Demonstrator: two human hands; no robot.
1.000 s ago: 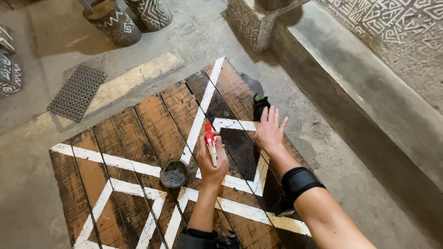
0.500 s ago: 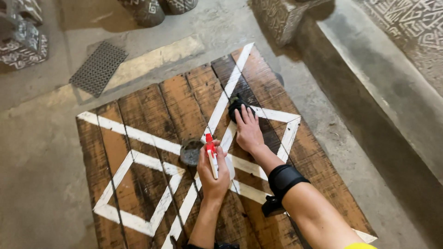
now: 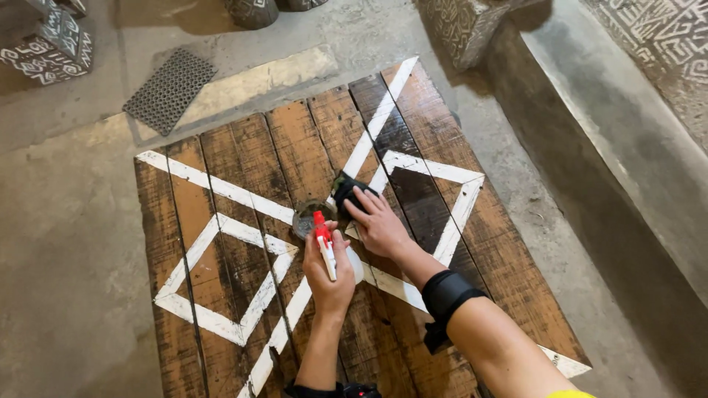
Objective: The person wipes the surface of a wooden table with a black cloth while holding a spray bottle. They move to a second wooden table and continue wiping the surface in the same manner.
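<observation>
Two hands mid-panel: left hand (image 3: 330, 276) clamped on upright spray bottle (image 3: 324, 245), right hand (image 3: 382, 227) just beside, fingers flat pressing dark cloth (image 3: 346, 190) toward far edge of wooden panel (image 3: 243, 147).

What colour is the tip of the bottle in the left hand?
Red, on a white bottle; head view.

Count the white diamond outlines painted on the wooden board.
2: one diamond on the board's left half, left of the left hand; another on the right half, partly covered by the right hand.
</observation>
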